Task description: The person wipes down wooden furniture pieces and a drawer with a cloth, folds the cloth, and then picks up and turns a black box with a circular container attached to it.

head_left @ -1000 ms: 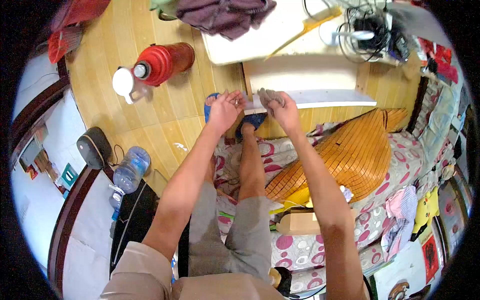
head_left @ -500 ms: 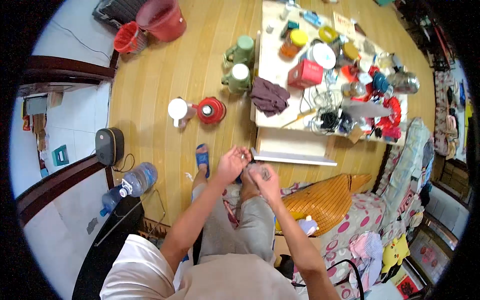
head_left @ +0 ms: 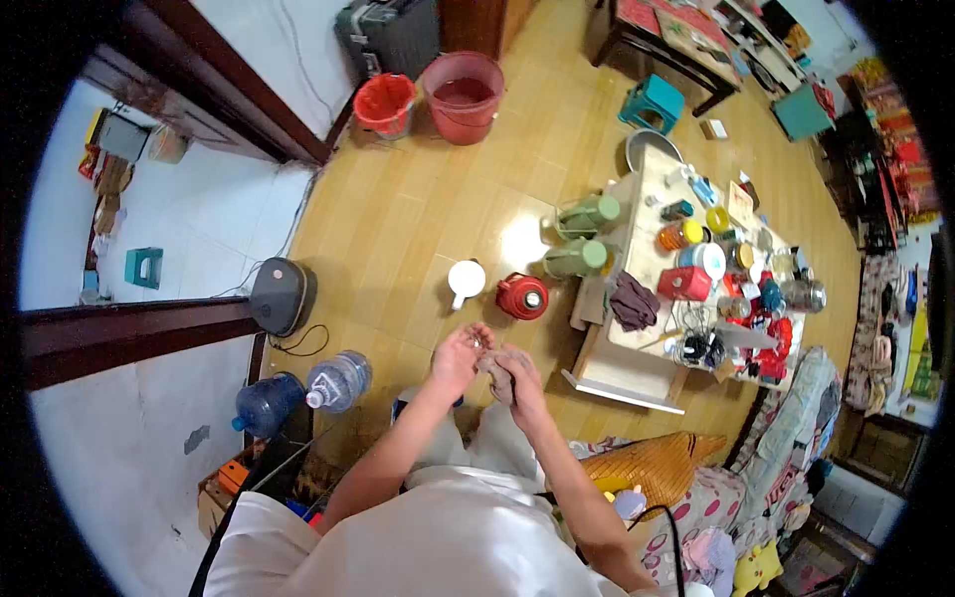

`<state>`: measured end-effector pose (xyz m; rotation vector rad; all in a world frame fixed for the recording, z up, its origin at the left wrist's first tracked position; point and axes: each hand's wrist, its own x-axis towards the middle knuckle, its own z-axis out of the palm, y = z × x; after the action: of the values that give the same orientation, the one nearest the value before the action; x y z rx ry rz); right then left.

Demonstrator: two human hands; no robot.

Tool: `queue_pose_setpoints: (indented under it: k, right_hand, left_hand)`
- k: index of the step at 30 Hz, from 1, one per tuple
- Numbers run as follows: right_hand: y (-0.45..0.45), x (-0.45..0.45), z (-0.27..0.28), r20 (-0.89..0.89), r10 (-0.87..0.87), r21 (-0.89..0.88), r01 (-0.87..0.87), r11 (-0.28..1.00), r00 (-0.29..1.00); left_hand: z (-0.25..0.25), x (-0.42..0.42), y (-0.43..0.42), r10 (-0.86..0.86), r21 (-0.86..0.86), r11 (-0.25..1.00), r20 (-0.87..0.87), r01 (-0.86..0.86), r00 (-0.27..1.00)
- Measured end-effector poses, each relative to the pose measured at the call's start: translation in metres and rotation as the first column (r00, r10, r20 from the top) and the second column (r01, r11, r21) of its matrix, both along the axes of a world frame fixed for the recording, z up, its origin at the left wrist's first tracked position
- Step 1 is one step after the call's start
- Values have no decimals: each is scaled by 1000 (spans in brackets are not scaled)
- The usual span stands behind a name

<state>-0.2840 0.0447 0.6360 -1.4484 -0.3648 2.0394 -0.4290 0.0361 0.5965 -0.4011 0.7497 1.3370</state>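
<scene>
In the head view my left hand (head_left: 458,363) is raised in front of my body with its fingers curled. A small shiny thing shows at its fingertips, too small to name. Close beside it, my right hand (head_left: 521,390) is closed around a crumpled greyish piece (head_left: 496,380), which looks like a cloth or a soft wrap. The two hands nearly touch at the fingertips. Beyond them on the floor stand a white jug (head_left: 466,280) and a red thermos flask (head_left: 522,297).
A cluttered table (head_left: 622,350) with a pulled-out drawer (head_left: 622,393) is ahead on the right. Green flasks (head_left: 577,259) stand beside it. Large water bottles (head_left: 338,382) and a dark case (head_left: 283,297) are on the left. Red buckets (head_left: 464,98) stand farther off.
The view has shifted and tilted up, showing more of the room ahead. My body appears more upright or farther from the table. Both hands stay close together, the right still holding the greyish piece.
</scene>
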Motion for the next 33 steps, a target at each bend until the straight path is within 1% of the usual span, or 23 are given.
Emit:
queue_pose_setpoints:
  k: [1, 3, 4, 5, 6, 7, 8, 9, 11, 14, 16, 19, 20, 21, 22, 24, 26, 28, 29, 30, 31, 32, 33]
  right_hand:
    - [10, -22, 10, -2, 14, 2, -14, 1000, 1000]
    - [31, -63, 26, -167, 33, -125, -55, 991, 985]
    - [42, -78, 26, -226, 47, -126, -77, 989, 973]
    - [54, -89, 25, -231, 58, -121, -88, 989, 971]
    - [69, -98, 29, -268, 61, -172, -110, 979, 962]
    - [85, -115, 46, -302, 58, -224, -130, 966, 952]
    - [97, -127, 63, -254, 41, -183, -89, 979, 966]
    - [109, -133, 61, -216, 68, -130, -98, 987, 974]
    - [136, -142, 51, -230, 117, -106, -144, 984, 966]
    - [179, -178, 38, -168, 48, -78, -62, 995, 985]
    - [218, -213, 42, -136, 7, -33, -12, 999, 991]
    - [286, -277, 37, -123, 46, -55, -53, 997, 991]
    - [306, -297, 2, -140, 30, 34, -25, 999, 990]
    - [332, -324, 4, -147, 31, 27, -27, 999, 989]
    - [350, -350, 9, -137, 28, 53, -21, 998, 990]
    - [388, -391, 6, -124, 51, 124, -36, 992, 991]
    - [426, -430, -10, -126, 64, 72, -55, 996, 990]
    - [458, -469, -8, -123, 55, 19, -53, 998, 991]
    - [476, -489, -12, -121, 58, 20, -56, 998, 991]
    - [492, -507, -28, -116, 41, 23, -38, 999, 992]
    - [509, -524, -26, -110, 22, 23, -20, 1000, 994]
    - [528, -537, -27, -89, 44, -54, -49, 997, 995]
    - [546, -554, -35, -83, 41, -64, -46, 997, 996]
  left_hand:
    - [6, -22, 6, 22, 40, 999, -48, -20, 999]
    - [23, -61, 22, 52, 57, 997, -25, -50, 998]
    - [36, -77, 31, 63, 32, 998, -42, -62, 997]
    - [45, -93, 42, 71, 11, 997, -57, -71, 996]
    - [41, -106, 52, 108, 62, 992, -38, -105, 993]
    - [46, -119, 63, 113, 59, 992, -43, -110, 993]
    - [48, -132, 77, 129, 97, 988, -49, -123, 990]
    - [51, -143, 90, 143, 131, 982, -52, -135, 988]
    - [53, -166, 120, 165, 128, 978, -14, -162, 986]
    - [49, -204, 170, 178, 215, 958, 74, -190, 981]
    - [48, -232, 205, 183, 171, 968, 27, -185, 983]
    - [37, -281, 268, 184, 176, 968, -26, -177, 983]
    - [38, -297, 290, 191, 113, 976, -53, -184, 980]
    - [37, -315, 311, 193, 43, 981, -77, -190, 978]
    - [29, -333, 329, 207, 148, 969, -44, -199, 977]
    - [25, -368, 371, 240, 95, 968, -66, -233, 969]
    - [31, -400, 413, 278, 39, 960, -91, -276, 956]
    - [31, -432, 453, 295, 85, 956, -237, -282, 926]
    - [31, -449, 476, 298, 85, 955, -235, -286, 925]
    - [24, -464, 495, 332, 61, 943, -252, -327, 909]
    - [15, -478, 512, 363, 34, 929, -273, -368, 891]
    - [3, -492, 530, 360, 23, 930, -270, -368, 893]
    - [-14, -509, 549, 387, -9, 916, -248, -401, 888]
